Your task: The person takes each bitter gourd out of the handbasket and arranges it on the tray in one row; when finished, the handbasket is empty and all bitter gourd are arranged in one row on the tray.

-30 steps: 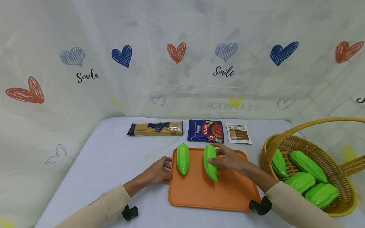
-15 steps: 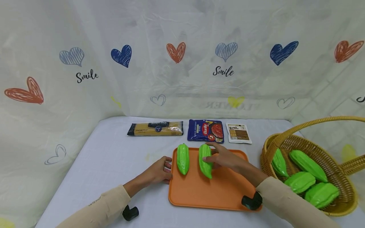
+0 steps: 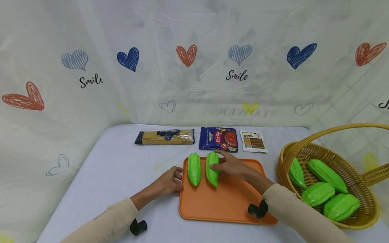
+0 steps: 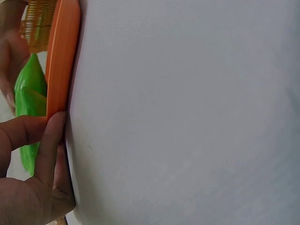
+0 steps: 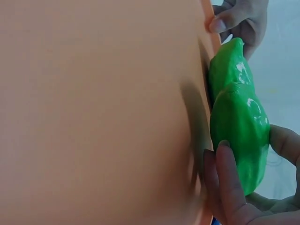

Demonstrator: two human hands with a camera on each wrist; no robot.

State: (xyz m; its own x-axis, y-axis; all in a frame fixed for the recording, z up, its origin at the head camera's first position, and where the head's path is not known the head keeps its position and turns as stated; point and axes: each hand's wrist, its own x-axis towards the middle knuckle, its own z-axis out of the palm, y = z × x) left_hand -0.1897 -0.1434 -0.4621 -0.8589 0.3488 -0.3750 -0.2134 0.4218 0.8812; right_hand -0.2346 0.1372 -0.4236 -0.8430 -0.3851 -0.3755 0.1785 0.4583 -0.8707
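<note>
My right hand (image 3: 229, 166) grips a bright green, ridged bitter melon (image 5: 240, 136) between thumb and fingers, close over the orange tray (image 3: 222, 206). To its left a second bitter melon (image 3: 194, 170) lies lengthwise on the tray near the left rim. The two stand nearly side by side with a narrow gap. At the tray's left edge, my left hand (image 3: 169, 180) pinches the rim, with the thumb and a finger on either side of it in the left wrist view.
A wicker basket (image 3: 374, 206) with a tall handle stands at the right, holding several more green bitter melons (image 3: 327, 175). Behind the tray lie a spaghetti pack (image 3: 177, 137), a blue sauce pouch (image 3: 209, 143) and a small white packet (image 3: 254, 141).
My right hand has carried the bitter melon leftward across the tray, nearer the other one, and it now stands straighter. My left hand stays at the rim.
</note>
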